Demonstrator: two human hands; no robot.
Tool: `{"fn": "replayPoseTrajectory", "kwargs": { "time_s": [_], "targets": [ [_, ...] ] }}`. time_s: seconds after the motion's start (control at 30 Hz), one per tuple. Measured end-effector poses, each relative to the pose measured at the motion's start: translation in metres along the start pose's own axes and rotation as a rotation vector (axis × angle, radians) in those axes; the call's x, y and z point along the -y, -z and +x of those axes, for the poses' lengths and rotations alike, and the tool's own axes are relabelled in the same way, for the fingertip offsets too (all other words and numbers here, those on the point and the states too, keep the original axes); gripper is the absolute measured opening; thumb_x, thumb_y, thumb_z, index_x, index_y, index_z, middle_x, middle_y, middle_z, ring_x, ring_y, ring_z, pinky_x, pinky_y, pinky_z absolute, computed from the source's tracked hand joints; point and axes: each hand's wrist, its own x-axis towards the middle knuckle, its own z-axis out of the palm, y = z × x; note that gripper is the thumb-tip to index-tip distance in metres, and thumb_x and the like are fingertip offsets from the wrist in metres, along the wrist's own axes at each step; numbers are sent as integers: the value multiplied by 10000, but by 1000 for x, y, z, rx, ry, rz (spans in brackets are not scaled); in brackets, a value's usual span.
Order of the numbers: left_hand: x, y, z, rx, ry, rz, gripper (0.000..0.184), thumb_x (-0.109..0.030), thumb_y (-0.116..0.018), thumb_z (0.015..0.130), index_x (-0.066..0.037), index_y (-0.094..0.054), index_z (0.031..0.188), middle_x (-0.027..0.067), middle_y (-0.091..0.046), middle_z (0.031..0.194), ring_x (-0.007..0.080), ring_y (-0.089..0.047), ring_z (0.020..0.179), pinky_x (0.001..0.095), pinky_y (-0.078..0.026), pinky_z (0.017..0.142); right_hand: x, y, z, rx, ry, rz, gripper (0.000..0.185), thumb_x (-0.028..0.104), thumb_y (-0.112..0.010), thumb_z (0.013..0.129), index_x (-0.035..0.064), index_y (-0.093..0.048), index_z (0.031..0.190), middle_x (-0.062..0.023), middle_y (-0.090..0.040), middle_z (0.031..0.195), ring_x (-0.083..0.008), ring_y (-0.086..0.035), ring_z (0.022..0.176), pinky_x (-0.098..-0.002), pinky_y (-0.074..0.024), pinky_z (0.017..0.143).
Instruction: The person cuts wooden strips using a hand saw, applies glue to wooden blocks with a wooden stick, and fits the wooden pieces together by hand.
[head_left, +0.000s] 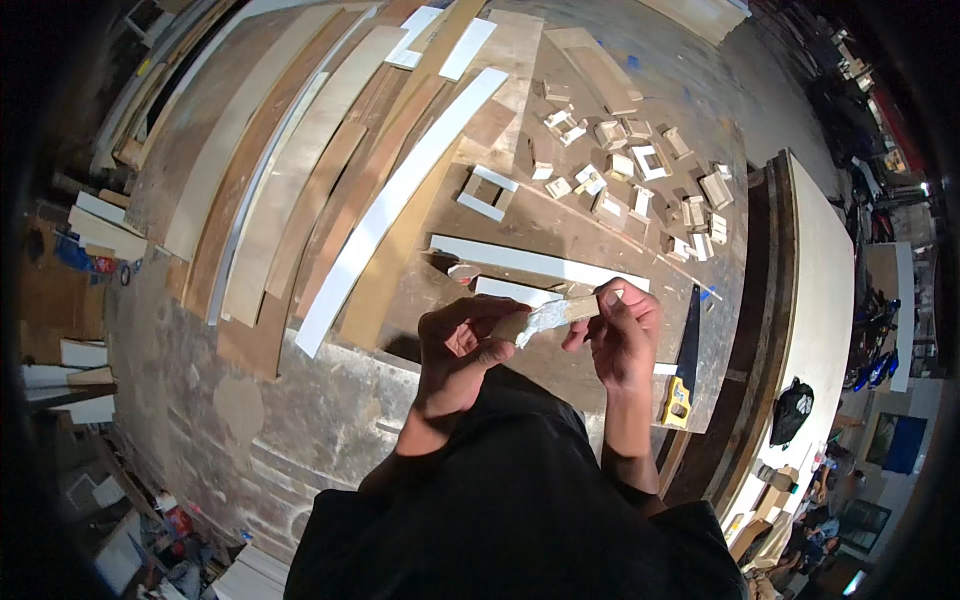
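In front of my chest, both hands hold a short tan piece of wood (583, 309) with a whitish, shiny, uneven patch in its middle. I cannot tell what the patch is. The fingers of my left hand (462, 338) are closed round one end. At the other end, my right hand (625, 330) pinches the piece between thumb and fingers. Just beyond the hands lie a short white strip (515, 291) and a long white strip (540, 261) on the board. A small round reddish thing (463, 273) lies near my left hand.
Many small wooden frames and blocks (620, 165) are scattered at the far right. Long planks (330, 180) and a long white strip (400, 205) cover the left. A handsaw (680, 400) with a yellow handle lies right. Beyond it, a pale panel (815, 290) carries a black bag (792, 412).
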Motion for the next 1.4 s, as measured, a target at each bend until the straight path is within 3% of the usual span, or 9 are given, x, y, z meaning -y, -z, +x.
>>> {"fn": "replayPoseTrajectory", "kwargs": {
  "time_s": [0.2, 0.4, 0.83, 0.9, 1.03, 1.1, 1.17, 1.23, 1.4],
  "targets": [
    [3, 8, 1, -57, 17, 68, 547, -176, -856, 754, 42, -611, 1191, 167, -677, 1134, 257, -665, 1040, 407, -568, 907, -3, 8, 6, -35, 35, 63, 234, 169, -567, 967, 6, -556, 801, -155, -651, 664, -238, -635, 477, -346, -550, 444],
    [-2, 9, 1, -22, -18, -13, 422, -49, -812, 788, 59, -645, 1161, 169, -706, 1100, 234, -678, 1053, 352, -523, 945, -12, 1, 12, -72, -37, 0, 247, 177, -566, 968, 28, -545, 771, -72, -569, 564, -217, -635, 481, -341, -547, 431],
    [3, 34, -3, -121, -31, 85, 492, -87, -830, 761, 54, -612, 1179, 188, -678, 1126, 268, -681, 991, 380, -554, 883, -29, 17, 29, -69, -80, 31, 223, 164, -579, 968, 12, -569, 805, -85, -539, 563, -200, -613, 502, -343, -554, 479],
    [11, 55, -7, -161, -94, 167, 485, -33, -811, 752, 53, -609, 1184, 186, -679, 1129, 274, -682, 997, 376, -543, 904, -55, 41, 46, -60, 9, -3, 207, 145, -602, 981, -21, -615, 858, -119, -634, 647, -224, -666, 576, -353, -585, 549],
    [-1, 72, -12, -360, -173, 133, 471, 75, -794, 734, 28, -636, 1175, 162, -684, 1150, 248, -658, 1087, 368, -496, 987, -116, 52, 84, -110, -2, -484, 74, -14, -617, 939, -83, -633, 917, -136, -689, 751, -211, -703, 679, -346, -597, 602],
    [-5, 85, -18, -448, -176, 172, 466, 96, -781, 738, 35, -632, 1176, 157, -683, 1159, 234, -658, 1088, 351, -517, 952, -149, 54, 98, 87, 97, -693, 73, -83, -647, 864, -92, -641, 936, -144, -691, 752, -197, -701, 675, -329, -584, 608],
    [-12, 94, -23, -460, -198, 207, 452, 107, -767, 745, 45, -629, 1170, 162, -682, 1160, 229, -661, 1083, 341, -528, 930, -168, 52, 109, 181, 288, -1069, 130, -7, -713, 798, -55, -668, 910, -220, -671, 740, -342, -665, 612, -393, -518, 586],
    [-17, 98, -27, -479, -231, 244, 438, 118, -754, 751, 54, -625, 1165, 167, -681, 1161, 223, -663, 1077, 330, -540, 907, -180, 44, 114, 240, 286, -1052, 86, 47, -702, 824, -23, -676, 866, -234, -656, 733, -410, -640, 641, -436, -499, 581],
    [-17, 98, -36, -454, -253, 245, 410, 122, -720, 768, 79, -613, 1161, 196, -681, 1158, 218, -673, 1062, 329, -548, 900, -221, 45, 129, 375, 425, -1246, 42, 35, -666, 840, -5, -674, 846, -216, -669, 747, -388, -666, 653, -432, -523, 597]
  ]
}}
